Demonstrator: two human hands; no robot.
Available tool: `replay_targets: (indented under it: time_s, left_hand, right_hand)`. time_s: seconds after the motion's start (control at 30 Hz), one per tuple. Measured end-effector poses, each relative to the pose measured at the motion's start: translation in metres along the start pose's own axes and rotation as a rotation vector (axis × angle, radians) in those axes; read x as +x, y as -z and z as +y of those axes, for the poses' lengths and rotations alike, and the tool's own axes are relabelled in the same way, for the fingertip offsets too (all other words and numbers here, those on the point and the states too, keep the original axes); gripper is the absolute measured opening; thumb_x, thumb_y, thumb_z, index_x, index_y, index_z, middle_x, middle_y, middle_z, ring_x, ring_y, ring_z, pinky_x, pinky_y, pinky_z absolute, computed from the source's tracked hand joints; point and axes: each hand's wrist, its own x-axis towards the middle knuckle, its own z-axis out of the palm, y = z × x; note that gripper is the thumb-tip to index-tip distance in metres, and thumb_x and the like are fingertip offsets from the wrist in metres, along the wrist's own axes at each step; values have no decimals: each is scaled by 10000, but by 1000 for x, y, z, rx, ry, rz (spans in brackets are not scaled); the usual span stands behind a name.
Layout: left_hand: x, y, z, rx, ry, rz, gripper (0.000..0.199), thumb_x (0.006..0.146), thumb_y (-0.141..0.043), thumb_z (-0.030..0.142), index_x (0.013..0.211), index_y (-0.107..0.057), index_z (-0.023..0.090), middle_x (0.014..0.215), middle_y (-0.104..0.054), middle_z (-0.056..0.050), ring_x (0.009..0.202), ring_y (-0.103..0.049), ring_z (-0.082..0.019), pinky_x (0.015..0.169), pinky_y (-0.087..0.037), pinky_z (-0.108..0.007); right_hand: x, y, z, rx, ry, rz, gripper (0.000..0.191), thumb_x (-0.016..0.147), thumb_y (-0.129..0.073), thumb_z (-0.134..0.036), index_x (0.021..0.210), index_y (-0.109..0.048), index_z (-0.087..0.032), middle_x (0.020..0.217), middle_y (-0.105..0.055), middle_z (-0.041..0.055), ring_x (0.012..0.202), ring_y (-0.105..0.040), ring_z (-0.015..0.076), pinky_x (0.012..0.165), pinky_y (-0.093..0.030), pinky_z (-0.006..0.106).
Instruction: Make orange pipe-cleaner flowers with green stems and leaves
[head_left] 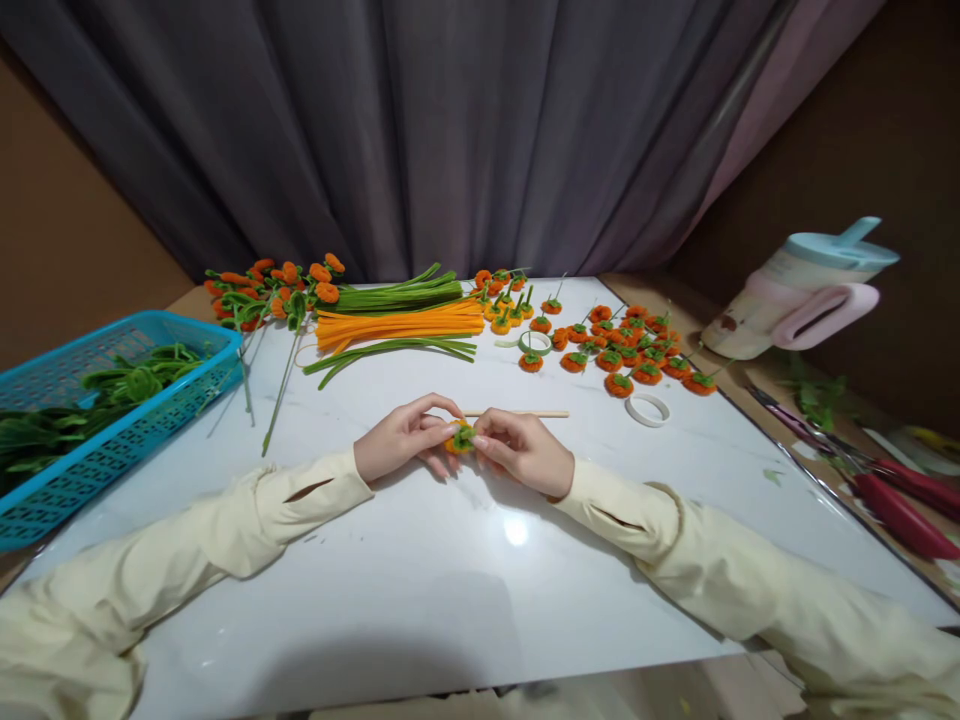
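Between both hands, over the middle of the table, is a small yellow-orange pipe-cleaner persimmon (460,437) with a green leafy top. My left hand (405,440) pinches it from the left with thumb and fingers. From the right, the fingertips of my right hand (529,450) are closed on its green part. A thin wooden stick (551,413) lies just behind my hands, partly hidden by them. Farther back are bundles of orange pipe cleaners (401,324) and green pipe cleaners (397,297), with several loose green ones in front.
Many finished orange persimmons (619,384) stand at the back right, near two tape rolls (647,410). Stemmed orange pieces (289,272) lie back left. A blue basket (112,440) of green leaves is left. Right are a tumbler (780,300) and red-handled pliers (900,510).
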Motion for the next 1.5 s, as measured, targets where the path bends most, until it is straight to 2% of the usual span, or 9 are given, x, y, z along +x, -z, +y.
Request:
replay_targets:
  time_s: [0.17,0.3,0.43,0.53,0.77,0.93,1.07,1.33,1.5]
  left_hand:
    - [-1,-1,-4,45,-67,17,358,790,-598,382,1009,-461,135,744,-620,-46,662,-646,-187,521,-560,-292]
    - [-2,-2,-3,73,-83,3,329,811,-573,364,1025,-492,127,776,-610,-47,693,-639,-168,566,-566,-283]
    - [-4,-2,-5,98,-94,-7,360,739,-664,282,1030,-509,136,824,-618,-32,736,-634,-157,624,-569,-283]
    - [-5,-1,-7,167,-137,1,337,745,-655,268,1024,-522,132,826,-639,-35,700,-642,-153,639,-565,-282]
    - [-10,0,-7,568,-343,68,241,809,-574,260,1006,-580,121,833,-676,-62,670,-667,-151,668,-547,-225]
    - [-12,-1,-8,682,-433,100,225,835,-538,254,1019,-595,138,943,-667,-74,677,-668,-138,670,-543,-203]
    - [-13,-1,-8,728,-464,106,221,843,-531,240,1030,-592,139,903,-675,-68,683,-668,-134,682,-539,-193]
    - [-11,-1,-12,624,-516,116,216,829,-551,216,1014,-589,111,847,-685,-70,680,-673,-141,676,-553,-201]
    - [-8,-2,-9,368,-342,72,238,828,-563,260,999,-565,95,739,-690,-62,654,-673,-168,662,-574,-265]
  right_hand:
    - [0,3,3,-229,223,72,127,805,-556,-257,848,-472,-172,654,-564,-11,527,-506,88,502,-415,195]
    - [-1,4,9,-524,455,96,67,887,-421,-215,868,-469,-173,732,-589,34,621,-545,117,555,-414,212]
    - [-4,4,13,-862,522,55,143,915,-309,-188,861,-440,-167,720,-565,52,584,-522,136,482,-328,229]
    - [-5,3,16,-1001,490,10,134,907,-321,-191,848,-437,-162,678,-550,43,550,-497,136,464,-283,240]
    - [-4,4,23,-992,432,-99,123,766,-414,-132,880,-457,-149,671,-575,41,539,-505,142,457,-288,231]
    - [-4,4,16,-676,491,-35,105,851,-357,-170,819,-457,-160,613,-547,20,478,-459,108,458,-318,206]
    - [-5,2,10,-592,471,-7,157,887,-347,-204,806,-475,-161,583,-527,7,454,-433,92,448,-309,197]
    - [-5,0,7,-675,524,-1,160,895,-317,-192,835,-459,-150,585,-529,-5,440,-411,79,442,-292,191]
    - [-4,3,4,-985,501,13,267,930,-269,-267,817,-475,-140,613,-582,33,452,-446,106,440,-232,242]
